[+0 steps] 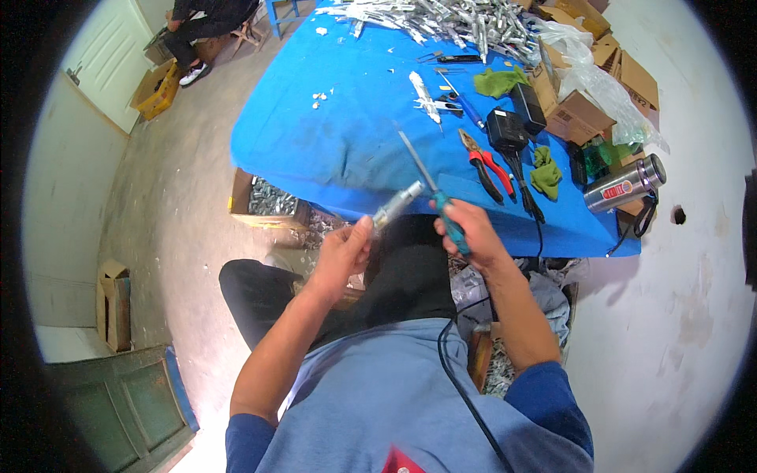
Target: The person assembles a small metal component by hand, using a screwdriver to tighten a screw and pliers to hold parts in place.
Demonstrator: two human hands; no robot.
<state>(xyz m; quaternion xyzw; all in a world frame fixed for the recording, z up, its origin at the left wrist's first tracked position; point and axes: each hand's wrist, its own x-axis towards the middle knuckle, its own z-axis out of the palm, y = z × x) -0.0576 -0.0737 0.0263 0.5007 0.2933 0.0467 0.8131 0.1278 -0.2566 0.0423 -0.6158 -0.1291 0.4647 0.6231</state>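
Note:
My left hand (344,254) is closed on one end of a slim, whitish, partly clear tube-shaped piece (400,202), held tilted up over my lap near the table's front edge. The piece is slightly blurred, so its exact kind is unclear. In my right hand (478,235) is a screwdriver (452,223) with a teal handle, its long metal shaft pointing up and to the left, past the far end of the piece. On the blue-covered table (307,142) ahead lie red-handled pliers (490,169) and a similar white piece (426,98).
A large heap of whitish pieces (449,24) covers the table's far side. To the right are a black power adapter (506,130), green cloths (545,173), a steel flask (625,184) and cardboard boxes (579,110). A box of metallic parts (272,199) stands below left. Another person (206,27) sits far left.

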